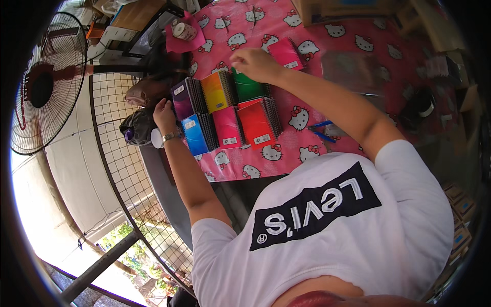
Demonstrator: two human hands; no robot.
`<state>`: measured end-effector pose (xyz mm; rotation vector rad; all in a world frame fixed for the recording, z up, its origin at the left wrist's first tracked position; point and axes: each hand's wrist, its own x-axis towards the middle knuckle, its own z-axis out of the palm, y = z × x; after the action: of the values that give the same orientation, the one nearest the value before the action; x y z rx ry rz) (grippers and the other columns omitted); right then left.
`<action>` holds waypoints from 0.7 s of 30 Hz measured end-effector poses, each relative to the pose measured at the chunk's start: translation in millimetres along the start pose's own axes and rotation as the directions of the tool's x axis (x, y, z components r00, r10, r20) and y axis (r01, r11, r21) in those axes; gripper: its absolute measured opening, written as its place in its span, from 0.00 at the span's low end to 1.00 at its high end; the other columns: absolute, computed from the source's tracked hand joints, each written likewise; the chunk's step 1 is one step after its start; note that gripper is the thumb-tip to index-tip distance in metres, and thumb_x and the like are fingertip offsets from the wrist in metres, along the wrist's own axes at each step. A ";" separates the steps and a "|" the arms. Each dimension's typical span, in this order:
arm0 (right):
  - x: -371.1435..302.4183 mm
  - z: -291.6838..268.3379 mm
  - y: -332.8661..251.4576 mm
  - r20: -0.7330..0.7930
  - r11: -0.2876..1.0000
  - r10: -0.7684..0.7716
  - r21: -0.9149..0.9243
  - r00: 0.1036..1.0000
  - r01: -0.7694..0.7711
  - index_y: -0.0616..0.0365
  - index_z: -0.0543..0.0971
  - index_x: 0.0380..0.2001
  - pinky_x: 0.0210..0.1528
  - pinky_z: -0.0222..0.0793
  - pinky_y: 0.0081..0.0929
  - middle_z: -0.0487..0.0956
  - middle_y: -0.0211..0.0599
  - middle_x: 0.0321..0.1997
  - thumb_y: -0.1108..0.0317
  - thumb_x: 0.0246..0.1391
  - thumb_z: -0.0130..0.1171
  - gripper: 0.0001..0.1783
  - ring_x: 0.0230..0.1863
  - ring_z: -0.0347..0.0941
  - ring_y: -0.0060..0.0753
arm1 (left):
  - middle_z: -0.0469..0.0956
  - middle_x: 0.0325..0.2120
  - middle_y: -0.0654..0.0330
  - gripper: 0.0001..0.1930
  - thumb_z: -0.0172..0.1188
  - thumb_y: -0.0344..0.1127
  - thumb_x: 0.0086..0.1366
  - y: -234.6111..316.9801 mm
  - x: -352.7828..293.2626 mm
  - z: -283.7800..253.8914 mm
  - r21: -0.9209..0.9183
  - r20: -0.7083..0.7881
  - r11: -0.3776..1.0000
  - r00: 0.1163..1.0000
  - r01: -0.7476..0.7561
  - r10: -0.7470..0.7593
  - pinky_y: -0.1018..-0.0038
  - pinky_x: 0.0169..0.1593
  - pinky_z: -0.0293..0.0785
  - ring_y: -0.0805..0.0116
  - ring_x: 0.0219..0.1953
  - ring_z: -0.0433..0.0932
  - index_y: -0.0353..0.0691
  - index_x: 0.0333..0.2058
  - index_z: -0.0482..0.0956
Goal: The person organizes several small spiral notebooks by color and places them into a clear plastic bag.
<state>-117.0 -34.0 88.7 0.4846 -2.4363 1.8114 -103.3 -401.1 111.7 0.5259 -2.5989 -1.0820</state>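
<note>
Six stacks of spiral notebooks lie in two rows on the pink table cover. The far row has purple notebooks (183, 100), yellow notebooks (215, 94) and green notebooks (246, 87). Nearer me are blue notebooks (197, 134), pink notebooks (226, 128) and red notebooks (257, 125). My left hand (164, 116), with a watch on its wrist, is beside the left edge of the purple stack, fingers curled together; what they hold, if anything, is hidden. Over the far edge of the green stack hovers my right hand (253, 64), its fingers loosely bent and nothing visible in them.
Another pink notebook (286, 53) lies farther right, near a clear plastic sheet (350, 71). Blue-handled pliers (325, 130) rest right of the red stack. A patterned cup (184, 30) stands at the back left. A black fan (46, 84) and wire mesh (123, 128) are at left.
</note>
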 end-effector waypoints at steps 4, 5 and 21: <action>39.7 84.9 5.6 0.285 0.907 0.407 -0.239 0.868 -0.347 0.65 0.78 0.35 0.44 0.73 0.39 0.80 0.46 0.34 0.58 0.50 0.62 0.18 0.39 0.78 0.45 | 0.81 0.38 0.54 0.20 0.63 0.26 0.53 -38.6 7.0 -6.8 0.048 0.231 0.997 0.971 0.058 -0.068 0.76 0.43 0.73 0.69 0.38 0.79 0.29 0.47 0.77; 41.4 90.9 12.7 0.342 0.836 0.532 -0.356 0.774 -0.417 0.66 0.77 0.36 0.44 0.73 0.39 0.80 0.47 0.36 0.58 0.50 0.63 0.20 0.41 0.78 0.46 | 0.81 0.38 0.55 0.23 0.64 0.23 0.50 -19.0 1.3 8.8 0.062 0.252 0.992 0.960 0.107 -0.119 0.76 0.45 0.73 0.69 0.40 0.79 0.29 0.48 0.76; 54.7 148.0 -56.2 -0.056 0.912 0.327 0.279 0.943 -0.300 0.66 0.73 0.44 0.45 0.73 0.35 0.80 0.47 0.38 0.62 0.42 0.69 0.28 0.41 0.79 0.42 | 0.75 0.51 0.51 0.28 0.41 0.51 0.71 7.4 -0.2 -12.0 -0.550 0.446 0.635 0.834 0.542 -0.326 0.70 0.57 0.64 0.62 0.54 0.72 0.31 0.57 0.67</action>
<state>-133.0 -199.5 108.6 0.0039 -2.3181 2.2444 -100.2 -403.7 125.3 0.8873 -2.0880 -2.2950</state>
